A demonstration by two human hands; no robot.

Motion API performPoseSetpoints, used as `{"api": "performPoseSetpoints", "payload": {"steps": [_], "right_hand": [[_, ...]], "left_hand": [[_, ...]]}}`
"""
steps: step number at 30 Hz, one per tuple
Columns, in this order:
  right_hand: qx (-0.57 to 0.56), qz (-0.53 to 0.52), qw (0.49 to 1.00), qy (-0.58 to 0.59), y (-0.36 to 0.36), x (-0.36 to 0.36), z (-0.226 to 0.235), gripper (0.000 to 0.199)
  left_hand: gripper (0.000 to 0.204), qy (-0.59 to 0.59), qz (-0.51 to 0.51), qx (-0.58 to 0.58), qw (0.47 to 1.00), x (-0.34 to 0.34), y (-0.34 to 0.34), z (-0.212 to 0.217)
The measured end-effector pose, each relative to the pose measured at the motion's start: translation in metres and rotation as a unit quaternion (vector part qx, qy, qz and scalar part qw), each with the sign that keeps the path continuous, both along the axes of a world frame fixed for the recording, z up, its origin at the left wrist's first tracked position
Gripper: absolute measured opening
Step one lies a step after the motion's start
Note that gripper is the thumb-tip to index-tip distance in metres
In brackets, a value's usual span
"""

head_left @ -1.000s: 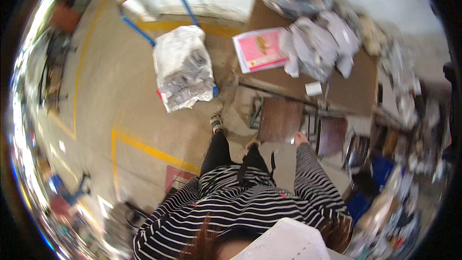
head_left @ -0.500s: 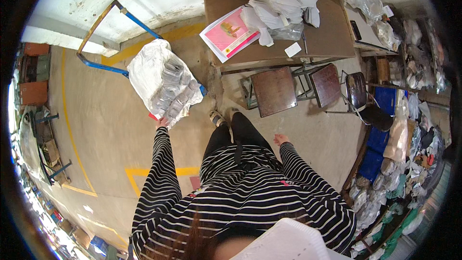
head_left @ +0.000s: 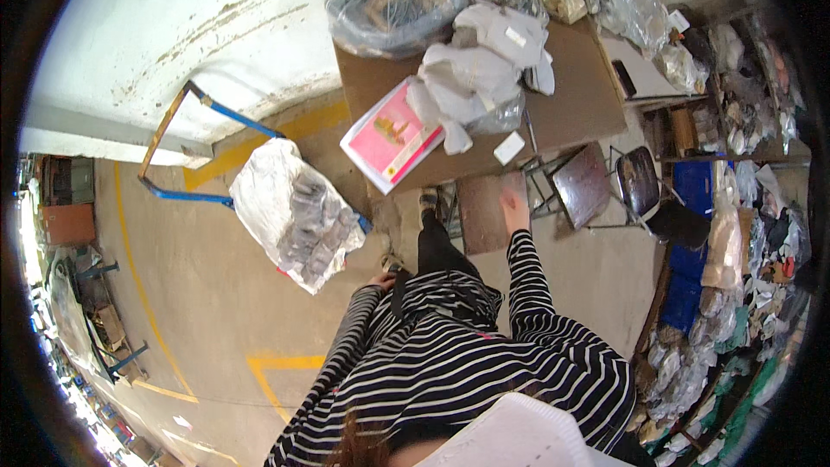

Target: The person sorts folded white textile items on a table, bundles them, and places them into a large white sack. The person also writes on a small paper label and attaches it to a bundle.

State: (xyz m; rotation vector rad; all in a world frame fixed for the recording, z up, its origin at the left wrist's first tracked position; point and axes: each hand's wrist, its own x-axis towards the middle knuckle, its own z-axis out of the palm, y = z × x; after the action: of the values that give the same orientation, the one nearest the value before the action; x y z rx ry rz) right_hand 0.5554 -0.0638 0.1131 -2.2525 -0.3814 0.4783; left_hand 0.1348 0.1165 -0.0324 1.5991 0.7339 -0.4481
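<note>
My left hand is down beside my thigh with its fingers loosely stretched, and nothing shows in it. My right hand is raised in front of me, over a brown-topped stool in this view; motion smears its fingers. Beyond my left hand, apart from it, a white sack lies on a trolley with a blue handle. Bundles of grey pieces rest on the sack. On the brown table ahead are a pink printed sheet, a pile of white gloves and a white card.
A large clear plastic bag stands at the table's far left. A second stool and a black chair are at the right. Blue crates and heaped plastic bags line the right side. A wall rises behind the trolley.
My left hand has left the sack's near end and come back to my thigh. My right hand has risen forward. The table appears nearer, and I have stepped toward it.
</note>
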Motion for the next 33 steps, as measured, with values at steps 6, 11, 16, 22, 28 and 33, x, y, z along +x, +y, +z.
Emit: {"api": "performPoseSetpoints", "payload": {"steps": [6, 11, 16, 22, 28, 33], "right_hand": [[0.279, -0.102, 0.947, -0.123, 0.174, 0.181, 0.097, 0.048], [-0.027, -0.031, 0.972, -0.231, 0.192, 0.326, 0.101, 0.075], [-0.062, 0.09, 0.974, -0.197, 0.233, 0.291, 0.138, 0.078], [-0.041, 0.128, 0.98, -0.147, 0.239, 0.264, 0.19, 0.076], [-0.069, 0.218, 0.89, -0.396, 0.257, 0.206, 0.246, 0.056], [0.067, 0.299, 0.831, -0.464, 0.257, 0.09, 0.297, 0.053]], "left_hand": [[0.035, 0.169, 0.385, -0.038, 0.907, 0.036, 0.084, 0.017], [0.034, 0.139, 0.445, -0.093, 0.88, 0.125, 0.113, 0.032], [0.032, 0.118, 0.421, -0.06, 0.897, 0.134, 0.119, 0.049], [0.029, -0.004, 0.318, -0.112, 0.941, 0.159, 0.099, 0.035], [0.035, -0.068, 0.303, -0.078, 0.947, 0.208, 0.148, 0.094], [0.05, -0.261, 0.309, -0.233, 0.884, 0.295, 0.169, 0.283]]}}
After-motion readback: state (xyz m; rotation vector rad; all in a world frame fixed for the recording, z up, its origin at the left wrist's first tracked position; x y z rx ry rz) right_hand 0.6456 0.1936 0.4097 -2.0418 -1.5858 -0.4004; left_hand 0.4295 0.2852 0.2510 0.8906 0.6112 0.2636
